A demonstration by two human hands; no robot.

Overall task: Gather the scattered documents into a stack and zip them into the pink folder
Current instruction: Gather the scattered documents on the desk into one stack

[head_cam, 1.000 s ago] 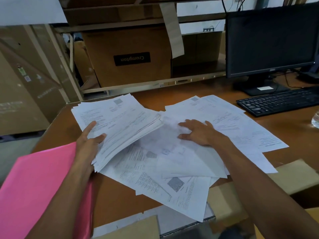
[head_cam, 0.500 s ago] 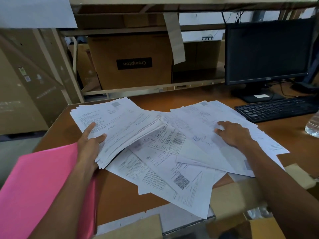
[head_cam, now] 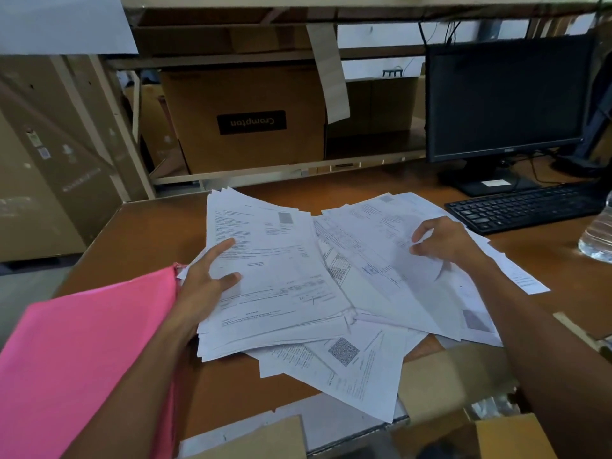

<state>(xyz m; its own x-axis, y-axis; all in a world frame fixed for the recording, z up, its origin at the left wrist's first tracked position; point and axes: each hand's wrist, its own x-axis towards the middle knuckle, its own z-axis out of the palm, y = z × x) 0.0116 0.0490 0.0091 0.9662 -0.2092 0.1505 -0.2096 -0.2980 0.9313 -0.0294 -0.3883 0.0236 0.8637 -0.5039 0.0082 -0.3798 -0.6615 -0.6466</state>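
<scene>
A thick stack of printed documents (head_cam: 275,270) lies on the brown desk, and my left hand (head_cam: 207,283) grips its left edge, thumb on top. To the right, loose sheets (head_cam: 381,260) fan out over each other. My right hand (head_cam: 440,240) pinches the top loose sheet, curling it upward. More sheets (head_cam: 347,369) stick out under the stack toward the desk's front edge. The pink folder (head_cam: 82,366) lies at the lower left, partly under my left forearm.
A black keyboard (head_cam: 526,207) and dark monitor (head_cam: 506,97) stand at the back right. A water bottle (head_cam: 597,236) sits at the right edge. Cardboard boxes (head_cam: 245,117) fill the shelf behind the desk. Flat cardboard pieces (head_cam: 453,376) lie at the front.
My left hand has swung the stack rightward and squared it toward me. My right hand went from pressing flat on the sheets to pinching one and lifting it.
</scene>
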